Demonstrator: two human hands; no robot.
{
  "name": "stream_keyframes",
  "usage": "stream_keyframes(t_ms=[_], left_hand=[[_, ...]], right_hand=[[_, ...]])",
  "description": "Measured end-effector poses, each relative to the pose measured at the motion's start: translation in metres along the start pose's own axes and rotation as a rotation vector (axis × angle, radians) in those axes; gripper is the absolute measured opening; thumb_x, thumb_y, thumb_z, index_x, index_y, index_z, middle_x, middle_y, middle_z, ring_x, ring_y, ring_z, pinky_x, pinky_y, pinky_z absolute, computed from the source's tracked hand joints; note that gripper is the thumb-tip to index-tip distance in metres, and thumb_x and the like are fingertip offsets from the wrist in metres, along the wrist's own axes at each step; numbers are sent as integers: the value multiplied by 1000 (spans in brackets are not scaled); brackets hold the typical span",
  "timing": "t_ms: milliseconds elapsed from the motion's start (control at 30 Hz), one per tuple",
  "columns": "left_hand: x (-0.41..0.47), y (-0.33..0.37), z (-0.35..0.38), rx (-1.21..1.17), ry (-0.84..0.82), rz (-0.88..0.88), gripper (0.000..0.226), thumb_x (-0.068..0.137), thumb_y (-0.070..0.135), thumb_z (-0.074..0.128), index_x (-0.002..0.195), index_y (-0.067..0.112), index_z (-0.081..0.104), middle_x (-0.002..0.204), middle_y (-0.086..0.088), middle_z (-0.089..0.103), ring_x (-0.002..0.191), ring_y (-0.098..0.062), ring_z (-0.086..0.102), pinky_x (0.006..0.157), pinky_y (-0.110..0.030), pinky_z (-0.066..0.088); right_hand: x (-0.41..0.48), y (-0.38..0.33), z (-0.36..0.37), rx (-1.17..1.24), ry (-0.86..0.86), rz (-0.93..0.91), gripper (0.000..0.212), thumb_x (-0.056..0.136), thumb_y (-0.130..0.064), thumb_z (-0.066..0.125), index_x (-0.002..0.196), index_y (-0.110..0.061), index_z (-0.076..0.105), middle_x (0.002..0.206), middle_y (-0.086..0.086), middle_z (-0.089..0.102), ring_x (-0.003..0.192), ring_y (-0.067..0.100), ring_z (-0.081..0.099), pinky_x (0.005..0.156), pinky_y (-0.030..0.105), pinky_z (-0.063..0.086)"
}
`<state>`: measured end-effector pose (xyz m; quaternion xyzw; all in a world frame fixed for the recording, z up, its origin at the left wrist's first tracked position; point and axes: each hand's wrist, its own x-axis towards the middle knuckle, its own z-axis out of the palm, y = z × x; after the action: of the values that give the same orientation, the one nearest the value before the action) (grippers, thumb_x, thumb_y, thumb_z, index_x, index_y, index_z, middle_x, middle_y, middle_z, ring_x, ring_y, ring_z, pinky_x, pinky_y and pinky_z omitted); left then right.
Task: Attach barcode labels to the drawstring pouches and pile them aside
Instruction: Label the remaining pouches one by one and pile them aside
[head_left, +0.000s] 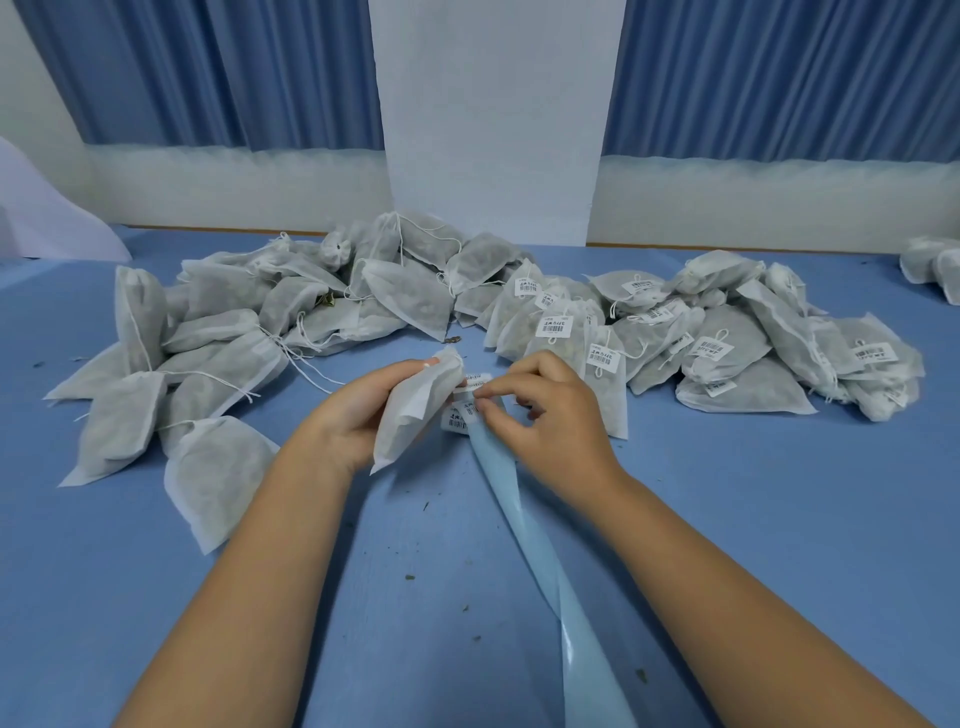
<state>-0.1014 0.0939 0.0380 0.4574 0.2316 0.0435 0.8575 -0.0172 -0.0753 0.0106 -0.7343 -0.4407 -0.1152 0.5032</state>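
The left hand (363, 415) grips a white drawstring pouch (415, 415) just above the blue table (753, 519), fingers curled round its far side and thumb on the near side. The pouch stands tilted, its gathered top pointing away from the person.

Just beside it, the right hand (550, 415) is curled, thumb and forefinger pinching a barcode label (470, 410) at the top end of a pale blue backing strip (524, 540). Whether the label is free of the strip cannot be told. The strip runs from the hands back toward the person, between the two forearms, twisting once on the way.

To the left, on the far half of the table, lies a pile of plain pouches (249, 322), their white strings trailing loose. To the right lies a pile of labelled pouches (727, 338), many with a white barcode sticker facing up. The two piles nearly meet behind the hands. A few more pouches (932, 265) sit at the far right edge.

Small dark crumbs (409, 577) dot the table. Behind it hang blue curtains (208, 73) on either side of a white pillar (493, 114).
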Motion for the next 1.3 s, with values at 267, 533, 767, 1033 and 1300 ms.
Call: stream_keyframes(t_ms=[267,533,767,1033,1300], left_hand=[[2,0,-3,270,96,54,18,89,24,70,78,14,79,80,-4,77,63,-14,72,52,-22,55],[-1,-11,8,741,-78,174,12,80,33,81,88,24,80,98,-4,78,88,-14,73,81,-29,55],[1,-14,10,769,-62,186,11,78,28,83,81,17,79,87,-1,77,77,-10,72,63,-19,53],[5,-14,9,716,-5,202,19,83,24,79,96,10,77,94,-6,78,83,-15,73,70,-24,54],[0,-15,14,648,-122,269,20,84,20,77,103,16,77,101,-5,77,92,-16,74,70,-21,56]], right_hand=[[13,-14,-16,648,275,368,17,88,-8,69,89,-24,73,73,-18,64,69,-3,54,65,14,49],[10,-7,-7,560,-41,511,56,85,-18,75,135,-31,53,74,-8,71,81,0,66,93,30,50],[14,-3,-13,657,54,586,38,85,-18,75,117,-36,64,85,1,70,81,9,64,81,27,54],[16,-8,-12,671,83,629,5,83,-21,75,78,-22,77,76,-14,71,58,0,52,54,13,42],[9,-2,-6,571,44,632,11,82,-15,77,92,-12,77,94,9,75,80,9,67,71,20,56]])
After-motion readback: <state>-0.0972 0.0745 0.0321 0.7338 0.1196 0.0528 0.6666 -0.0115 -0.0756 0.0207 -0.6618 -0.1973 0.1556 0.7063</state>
